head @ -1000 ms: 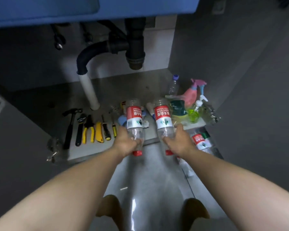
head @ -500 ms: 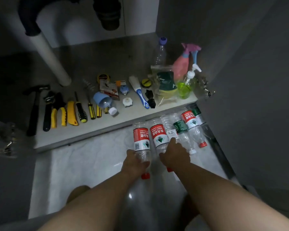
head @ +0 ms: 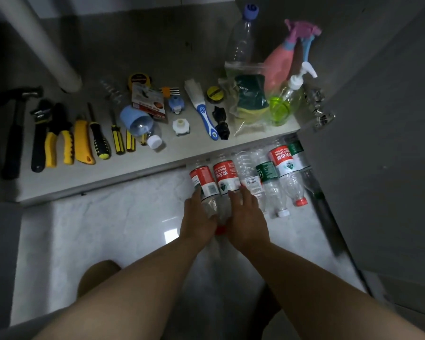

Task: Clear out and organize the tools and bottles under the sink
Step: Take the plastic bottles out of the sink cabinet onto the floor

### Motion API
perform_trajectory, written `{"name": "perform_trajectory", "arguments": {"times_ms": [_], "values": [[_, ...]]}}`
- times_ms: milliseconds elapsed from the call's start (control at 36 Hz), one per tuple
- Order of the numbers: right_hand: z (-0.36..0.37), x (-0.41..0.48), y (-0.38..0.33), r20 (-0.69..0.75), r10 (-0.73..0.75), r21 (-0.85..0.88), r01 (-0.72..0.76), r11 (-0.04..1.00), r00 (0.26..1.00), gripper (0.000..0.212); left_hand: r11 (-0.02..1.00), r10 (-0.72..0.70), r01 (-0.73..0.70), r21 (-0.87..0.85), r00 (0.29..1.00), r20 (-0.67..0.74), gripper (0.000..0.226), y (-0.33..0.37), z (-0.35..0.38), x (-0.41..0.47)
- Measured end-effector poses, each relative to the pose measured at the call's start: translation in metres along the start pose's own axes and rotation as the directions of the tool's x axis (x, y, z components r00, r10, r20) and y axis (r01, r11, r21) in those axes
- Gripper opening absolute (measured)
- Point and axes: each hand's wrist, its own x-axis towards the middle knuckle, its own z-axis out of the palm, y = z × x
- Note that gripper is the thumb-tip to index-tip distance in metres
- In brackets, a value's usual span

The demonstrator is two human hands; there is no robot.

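Looking down from our head, we see our left hand (head: 198,217) curled round the thin end of the first red bottle (head: 203,179), which lies on the white floor (head: 96,229). Our right hand (head: 247,217) rests on the second red bottle (head: 225,175) beside it, fingers almost straight. The other bottles (head: 268,175) lie in a row next to them, just below the shelf (head: 157,158) with the tools (head: 59,143).

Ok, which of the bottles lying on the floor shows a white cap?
The green-labelled bottle, fourth from the left in the floor row. Its white cap points toward you; the red-labelled bottle on its right has a red cap.
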Motion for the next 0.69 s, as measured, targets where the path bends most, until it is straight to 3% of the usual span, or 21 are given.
{"name": "perform_trajectory", "arguments": {"times_ms": [194, 472, 694], "values": [[0.004, -0.005, 0.005, 0.082, -0.065, -0.052, 0.069, 0.996, 0.995, 0.083, 0.999, 0.002, -0.007, 0.051, 0.994, 0.105, 0.057, -0.006, -0.004, 0.002], [0.008, 0.002, 0.005, 0.114, -0.032, -0.078, 0.041, 0.996, 0.993, 0.089, 0.978, 0.021, -0.042, 0.205, 0.994, 0.105, 0.065, -0.008, -0.006, -0.005], [-0.002, 0.003, -0.001, 0.082, -0.038, -0.056, 0.043, 0.998, 0.996, 0.080, 0.936, 0.001, -0.049, 0.348, 0.991, 0.137, 0.062, 0.003, -0.017, -0.006]]}}
